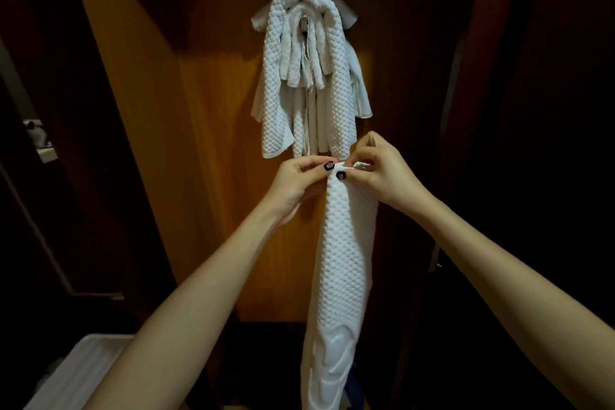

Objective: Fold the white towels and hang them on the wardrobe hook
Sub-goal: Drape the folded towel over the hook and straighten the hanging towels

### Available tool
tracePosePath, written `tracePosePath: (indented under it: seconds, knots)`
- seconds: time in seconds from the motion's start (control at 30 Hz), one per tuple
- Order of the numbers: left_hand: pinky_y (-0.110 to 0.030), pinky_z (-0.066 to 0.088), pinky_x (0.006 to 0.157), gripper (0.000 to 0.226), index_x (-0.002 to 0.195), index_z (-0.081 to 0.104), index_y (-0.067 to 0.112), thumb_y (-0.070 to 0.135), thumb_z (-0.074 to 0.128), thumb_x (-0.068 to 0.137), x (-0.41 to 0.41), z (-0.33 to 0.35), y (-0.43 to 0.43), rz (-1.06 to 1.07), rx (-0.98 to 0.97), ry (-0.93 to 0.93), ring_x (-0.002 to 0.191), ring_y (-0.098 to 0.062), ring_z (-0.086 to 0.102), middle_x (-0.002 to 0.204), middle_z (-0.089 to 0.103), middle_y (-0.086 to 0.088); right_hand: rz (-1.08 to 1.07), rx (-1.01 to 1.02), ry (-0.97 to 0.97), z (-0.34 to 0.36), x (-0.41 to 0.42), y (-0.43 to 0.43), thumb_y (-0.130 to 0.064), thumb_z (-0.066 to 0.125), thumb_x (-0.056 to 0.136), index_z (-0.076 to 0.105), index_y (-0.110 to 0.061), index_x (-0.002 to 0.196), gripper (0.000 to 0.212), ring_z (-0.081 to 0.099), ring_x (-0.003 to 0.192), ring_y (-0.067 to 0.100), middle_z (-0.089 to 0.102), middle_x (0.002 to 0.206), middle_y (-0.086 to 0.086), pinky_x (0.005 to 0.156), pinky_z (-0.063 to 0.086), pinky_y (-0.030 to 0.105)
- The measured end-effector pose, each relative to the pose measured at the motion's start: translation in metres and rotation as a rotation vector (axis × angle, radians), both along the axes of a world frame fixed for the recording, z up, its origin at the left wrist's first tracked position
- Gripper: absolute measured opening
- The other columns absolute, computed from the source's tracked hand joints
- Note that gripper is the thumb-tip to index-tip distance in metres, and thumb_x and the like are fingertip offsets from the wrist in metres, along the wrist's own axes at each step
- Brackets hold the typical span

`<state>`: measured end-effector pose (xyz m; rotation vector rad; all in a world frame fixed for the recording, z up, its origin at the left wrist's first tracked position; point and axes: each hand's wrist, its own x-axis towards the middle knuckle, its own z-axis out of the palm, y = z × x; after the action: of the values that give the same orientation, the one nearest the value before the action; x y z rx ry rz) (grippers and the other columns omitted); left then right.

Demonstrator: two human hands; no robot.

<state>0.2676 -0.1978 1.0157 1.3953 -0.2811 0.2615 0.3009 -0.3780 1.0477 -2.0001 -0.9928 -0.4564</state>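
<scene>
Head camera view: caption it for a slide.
Left hand and right hand pinch a folded white towel below towels hung on the wardrobe hook.

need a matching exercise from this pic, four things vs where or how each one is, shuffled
1 hanging towels
2 held towel
3 hook
4 wardrobe panel

A orange-brown wood behind the towels
B top pinched by left hand and right hand
C bunched over the hook
D metal, peeking between towel folds

Pairs: 1-C, 2-B, 3-D, 4-A
</scene>
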Motion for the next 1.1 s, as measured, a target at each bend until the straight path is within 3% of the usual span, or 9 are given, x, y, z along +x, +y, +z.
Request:
tracePosePath:
  seconds: [0.1,0.2,0.27,0.37,0.5,0.7,0.8,0.93,1.1]
  knots:
    - [-0.021,0.052,0.074,0.019,0.092,0.076,0.018,0.013,0.073,0.074,0.000,-0.002,-0.001,-0.032,0.006,-0.048,0.083,-0.010,0.065,0.088,0.073,0.001,-0.016,-0.027,-0.012,0.001,0.005,0.001,-0.025,0.077,0.080,0.070,-0.010,0.081,0.017,0.045,0.110,0.010,0.047,0.106,-0.007,0.088,0.038,0.007]
    - [-0.022,0.053,0.068,0.018,0.092,0.074,0.015,0.007,0.070,0.076,0.002,-0.001,0.000,0.016,-0.082,-0.045,0.081,-0.012,0.068,0.087,0.074,0.001,-0.043,-0.136,0.065,0.003,0.013,-0.007,-0.033,0.070,0.086,0.070,-0.007,0.079,0.027,0.047,0.120,0.012,0.052,0.125,0.002,0.098,0.039,0.023]
    - [-0.019,0.054,0.069,0.019,0.095,0.070,0.011,-0.002,0.064,0.083,0.005,0.002,0.006,0.062,-0.107,-0.047,0.081,-0.010,0.069,0.087,0.075,0.001,-0.001,-0.197,0.173,0.003,0.018,-0.023,-0.032,0.065,0.090,0.069,-0.004,0.085,0.029,0.056,0.111,0.019,0.060,0.121,0.012,0.096,0.044,0.036]
    - [-0.018,0.053,0.074,0.024,0.093,0.066,0.017,-0.005,0.062,0.086,0.008,0.009,0.014,0.165,0.192,-0.151,0.081,-0.006,0.067,0.088,0.071,0.002,0.037,-0.248,0.234,0.003,0.021,-0.038,-0.033,0.072,0.083,0.067,-0.004,0.083,0.029,0.062,0.089,0.026,0.068,0.095,0.014,0.084,0.047,0.046]
    - [-0.018,0.046,0.078,0.026,0.090,0.060,0.023,-0.003,0.061,0.087,0.007,0.010,0.008,0.260,0.510,-0.350,0.081,-0.003,0.060,0.089,0.061,0.008,-0.042,-0.293,0.078,0.012,0.023,-0.035,-0.035,0.073,0.083,0.048,-0.017,0.059,0.039,0.039,0.053,0.004,0.046,0.057,-0.005,0.055,0.031,0.025]
    - [-0.014,0.037,0.085,0.034,0.090,0.065,0.021,-0.006,0.045,0.090,0.008,0.018,0.012,0.271,0.809,-0.376,0.094,0.001,0.050,0.093,0.055,0.010,-0.072,-0.197,-0.057,0.016,0.023,-0.025,-0.026,0.067,0.090,0.048,-0.011,0.068,0.032,0.038,0.054,0.004,0.046,0.062,-0.006,0.049,0.028,0.021]
    - [-0.010,0.034,0.078,0.019,0.100,0.056,0.024,0.007,0.054,0.092,0.004,0.017,0.013,0.216,0.877,-0.316,0.093,0.008,0.045,0.099,0.046,0.013,-0.053,-0.170,-0.079,0.020,0.024,-0.021,-0.025,0.067,0.090,0.051,-0.006,0.072,0.030,0.037,0.052,0.005,0.046,0.061,-0.006,0.049,0.028,0.021]
    - [-0.016,0.039,0.087,0.021,0.099,0.065,0.022,0.009,0.071,0.083,0.002,0.011,0.011,0.250,0.671,-0.330,0.103,-0.009,0.053,0.105,0.059,0.006,-0.095,-0.267,-0.194,0.033,0.026,-0.021,-0.029,0.062,0.093,0.051,-0.003,0.070,0.037,0.037,0.052,0.010,0.046,0.060,0.001,0.051,0.029,0.027]
    - [-0.014,0.046,0.087,0.028,0.109,0.067,0.020,0.001,0.060,0.090,0.005,0.011,-0.007,0.130,0.455,-0.302,0.101,0.004,0.061,0.110,0.068,-0.001,-0.239,-0.316,-0.273,0.042,0.039,-0.026,-0.027,0.048,0.101,0.040,-0.012,0.058,0.045,0.038,0.046,0.017,0.042,0.053,0.005,0.048,0.027,0.029]
